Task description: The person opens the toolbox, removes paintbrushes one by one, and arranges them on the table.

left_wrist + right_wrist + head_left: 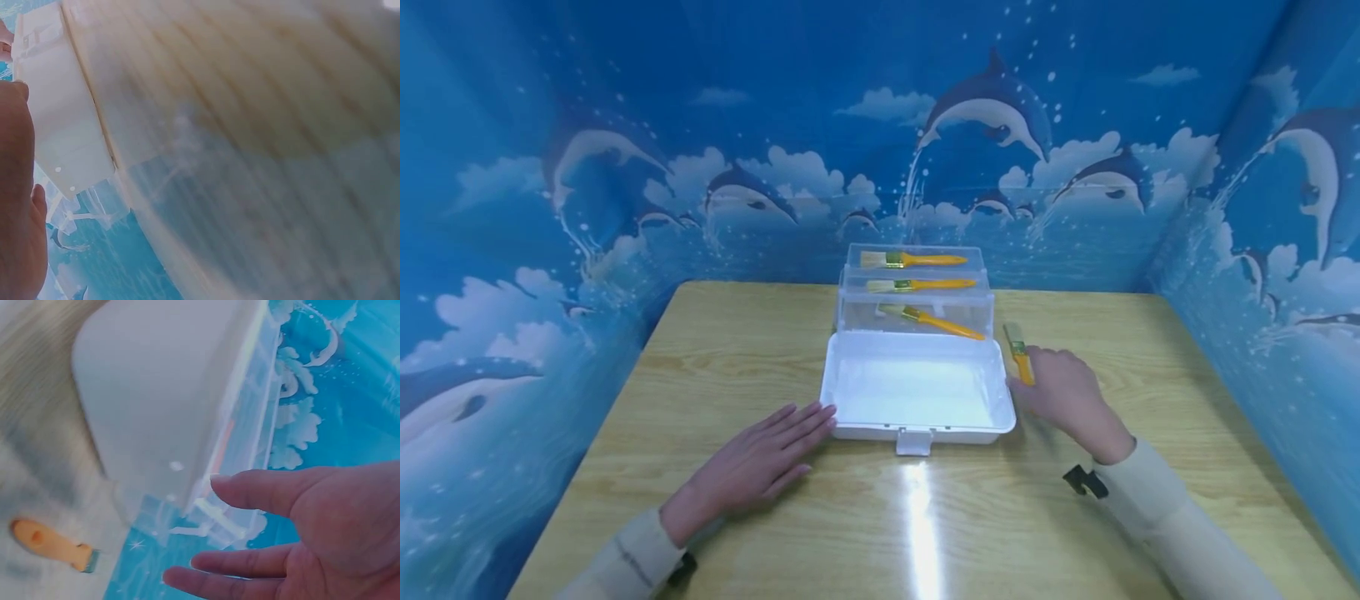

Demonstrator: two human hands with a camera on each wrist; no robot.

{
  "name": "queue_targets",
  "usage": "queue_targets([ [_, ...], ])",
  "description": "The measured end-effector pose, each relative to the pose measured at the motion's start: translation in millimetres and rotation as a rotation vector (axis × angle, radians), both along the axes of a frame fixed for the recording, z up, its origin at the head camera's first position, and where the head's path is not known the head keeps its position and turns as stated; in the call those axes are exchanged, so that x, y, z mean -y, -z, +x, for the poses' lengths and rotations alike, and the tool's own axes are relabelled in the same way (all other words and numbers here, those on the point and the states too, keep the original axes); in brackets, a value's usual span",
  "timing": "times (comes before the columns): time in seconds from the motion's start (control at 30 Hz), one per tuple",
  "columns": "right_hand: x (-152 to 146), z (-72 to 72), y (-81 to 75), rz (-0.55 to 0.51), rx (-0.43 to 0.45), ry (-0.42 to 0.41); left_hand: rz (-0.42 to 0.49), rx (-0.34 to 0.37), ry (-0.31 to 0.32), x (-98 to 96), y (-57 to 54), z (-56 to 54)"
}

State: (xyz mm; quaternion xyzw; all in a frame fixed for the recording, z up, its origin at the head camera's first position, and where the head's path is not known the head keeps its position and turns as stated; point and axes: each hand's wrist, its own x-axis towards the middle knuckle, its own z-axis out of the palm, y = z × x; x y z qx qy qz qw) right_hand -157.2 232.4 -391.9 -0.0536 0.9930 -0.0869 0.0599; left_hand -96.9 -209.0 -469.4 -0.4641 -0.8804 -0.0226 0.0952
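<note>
Apparently, your left hand (760,457) is resting, fingers straight, against the near left corner of the box (962,435). Your right hand (1066,393), thumb and fingers spread, is hovering near the loose brush (1019,354), which is lying on the desk (737,350) just right of the box. You're probably readying a pick-up, calling for a pinch on its handle. Three brushes (936,260) are lying in the clear trays (856,322) behind. No readable writing is showing.

Wood-grained table (737,350): one open white box (917,392) with clear tiered trays (856,318), centre to far; one orange-handled brush (1017,342), right of the box.
</note>
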Motion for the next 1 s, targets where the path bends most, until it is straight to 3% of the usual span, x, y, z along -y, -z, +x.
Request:
queue_targets([
  [0.23,8,5.2,-11.3,-0.099,-0.082,-0.058,-0.001,-0.012,0.002,-0.2,0.4,-1.3],
  [0.47,13,-2.2,-11.6,-0.288,-0.124,-0.27,0.018,-0.042,0.019,0.5,1.8,-1.8],
  [0.67,15,-10.3,-8.5,-0.268,-0.138,-0.368,0.014,-0.032,0.014,-0.5,1.0,-1.4],
  [1.0,25,-26.9,-9.3,-0.238,-0.075,-0.519,0.008,-0.021,0.002,-0.2,1.1,-0.9],
])
